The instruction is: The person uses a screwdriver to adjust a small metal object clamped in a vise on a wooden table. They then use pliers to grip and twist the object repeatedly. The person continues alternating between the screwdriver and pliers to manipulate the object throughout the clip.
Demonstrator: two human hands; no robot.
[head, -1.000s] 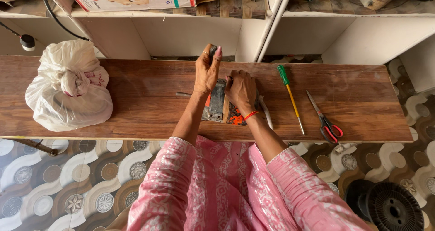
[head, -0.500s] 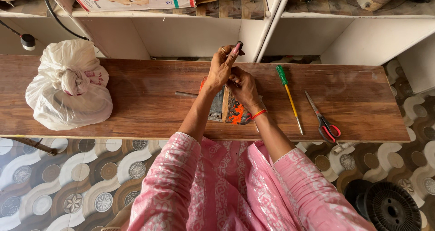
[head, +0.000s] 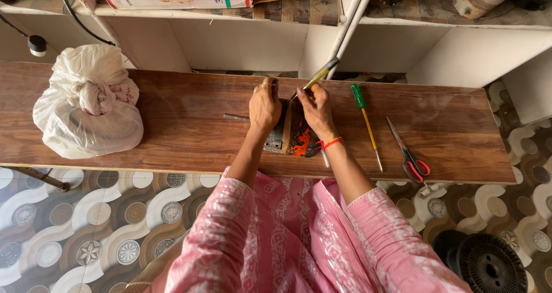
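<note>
Far left on the wooden surface (head: pixel 172 126) sits a knotted white plastic bag (head: pixel 86 106), well apart from the work. A thin metal rod (head: pixel 234 117) lies just left of the hands. The left hand (head: pixel 263 106) presses down on a small dark device (head: pixel 287 133) with a grey metal edge and an orange-red patch, fingers curled over its top edge to steady it. The right hand (head: pixel 315 110) pinches a yellow-handled screwdriver (head: pixel 316 77), its tip angled down to the device's upper edge, right by the left fingertips. To the right lie a green-handled screwdriver (head: pixel 365 120) and, further along, red-handled scissors (head: pixel 408 154), both untouched.

The worry, to my eye, is that tip: if it slips off the edge under pressure, it could jab the left fingers sitting so close. The device stands partly tilted under the palms, so a hard push could also skid it towards the front edge of the surface.
</note>
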